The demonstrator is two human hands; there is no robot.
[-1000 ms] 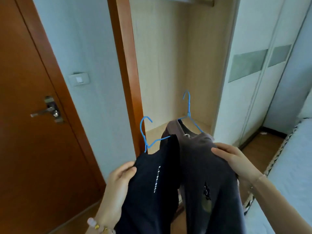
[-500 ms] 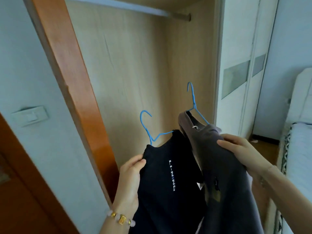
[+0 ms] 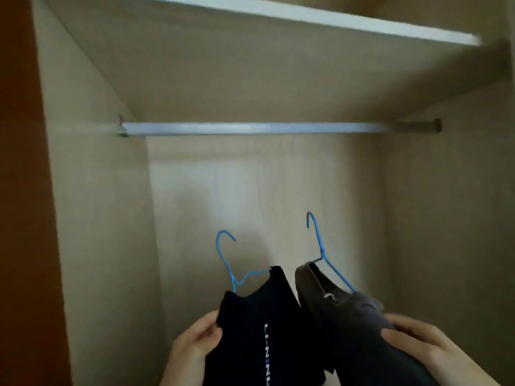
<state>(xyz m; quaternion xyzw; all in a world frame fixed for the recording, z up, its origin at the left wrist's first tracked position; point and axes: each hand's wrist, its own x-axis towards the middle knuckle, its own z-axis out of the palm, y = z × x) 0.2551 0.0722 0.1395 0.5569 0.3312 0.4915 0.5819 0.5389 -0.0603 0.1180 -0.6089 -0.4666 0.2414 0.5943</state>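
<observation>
My left hand grips the shoulder of a dark navy shirt with white lettering, which hangs on a blue wire hanger. My right hand holds the shoulder of a grey-brown shirt on a second blue wire hanger. Both hanger hooks point up, well below the metal clothes rail that spans the inside of the wardrobe. The lower parts of both shirts run out of the bottom of the view.
The light wooden wardrobe back wall faces me, with side walls left and right. A shelf board sits above the rail. An orange-brown wooden frame borders the left edge.
The view has swung up and into the wardrobe, so the rail now sits in the middle. Both hands and the two hung shirts have moved forward into the wardrobe opening.
</observation>
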